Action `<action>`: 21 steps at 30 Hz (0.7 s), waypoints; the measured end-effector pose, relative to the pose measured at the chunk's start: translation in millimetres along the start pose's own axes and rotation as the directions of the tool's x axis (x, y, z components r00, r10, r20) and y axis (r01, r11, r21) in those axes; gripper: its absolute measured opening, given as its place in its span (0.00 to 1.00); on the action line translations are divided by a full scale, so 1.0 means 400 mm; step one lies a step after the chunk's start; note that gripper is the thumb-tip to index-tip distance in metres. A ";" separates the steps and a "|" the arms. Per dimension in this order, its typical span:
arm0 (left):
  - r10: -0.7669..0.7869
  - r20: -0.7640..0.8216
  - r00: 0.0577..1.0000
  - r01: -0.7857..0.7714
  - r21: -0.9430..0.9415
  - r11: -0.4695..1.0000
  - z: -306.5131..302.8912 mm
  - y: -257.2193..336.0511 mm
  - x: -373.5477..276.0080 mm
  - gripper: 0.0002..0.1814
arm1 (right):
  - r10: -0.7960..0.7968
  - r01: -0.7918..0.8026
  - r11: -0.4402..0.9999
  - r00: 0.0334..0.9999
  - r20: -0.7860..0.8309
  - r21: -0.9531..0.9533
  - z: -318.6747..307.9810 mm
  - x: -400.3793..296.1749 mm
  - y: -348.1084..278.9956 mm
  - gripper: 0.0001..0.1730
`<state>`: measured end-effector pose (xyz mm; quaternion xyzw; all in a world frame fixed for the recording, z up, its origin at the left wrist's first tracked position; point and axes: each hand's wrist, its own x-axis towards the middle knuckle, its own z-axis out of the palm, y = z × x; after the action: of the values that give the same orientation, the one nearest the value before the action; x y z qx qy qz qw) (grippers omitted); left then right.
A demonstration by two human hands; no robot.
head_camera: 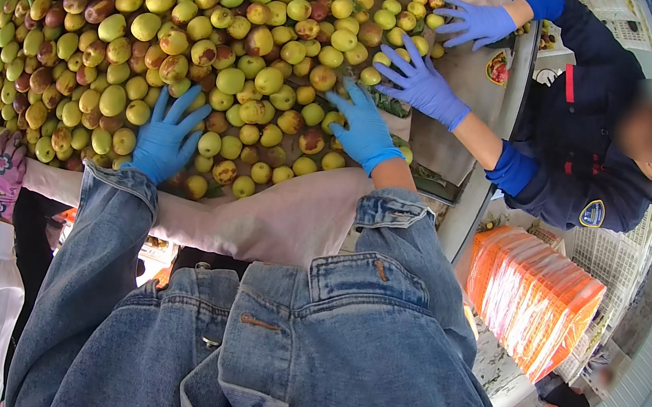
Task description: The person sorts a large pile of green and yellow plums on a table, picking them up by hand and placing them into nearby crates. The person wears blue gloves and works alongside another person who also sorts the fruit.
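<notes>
A thick spread of green and reddish-brown jujubes [154, 29] covers the sorting table before me. My left hand [166, 139], in a blue disposable glove, rests on the fruit near the cloth edge with its fingers apart. Further right, my right hand [365, 129] wears the same kind of glove. Its spread fingers touch jujubes beside a thinner patch where the brown table surface shows. Neither hand is closed around a fruit. Some fingertips are partly hidden among the jujubes.
Pale cloth [272, 213] drapes over the near edge. Across the right corner, a co-worker's gloved hands [428, 87] reach onto the fruit. At left, another person's flowered glove [8, 167] touches the edge. Wrapped orange crates [531, 298] stand right of the table, near white crates [618, 235].
</notes>
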<state>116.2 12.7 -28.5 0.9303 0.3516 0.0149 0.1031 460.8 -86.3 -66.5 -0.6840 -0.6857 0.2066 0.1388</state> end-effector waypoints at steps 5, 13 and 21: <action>-0.011 -0.001 1.000 0.011 -0.012 1.000 0.004 -0.003 -0.007 0.24 | -0.006 -0.002 0.997 0.994 0.107 0.077 -0.061 -0.086 0.051 0.31; -0.014 0.024 1.000 0.014 0.001 1.000 -0.003 0.001 -0.002 0.24 | 0.321 -0.303 0.933 0.945 -0.064 0.195 -0.100 -0.212 0.182 0.26; -0.007 0.025 1.000 0.008 -0.031 0.999 0.006 -0.005 -0.002 0.24 | 0.348 -0.354 0.934 0.932 0.103 0.043 -0.132 -0.159 0.047 0.34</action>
<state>114.5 13.3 -31.1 0.9274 0.3536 0.0082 0.1221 503.9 -144.9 -23.2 -0.7806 -0.5515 0.2806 0.0882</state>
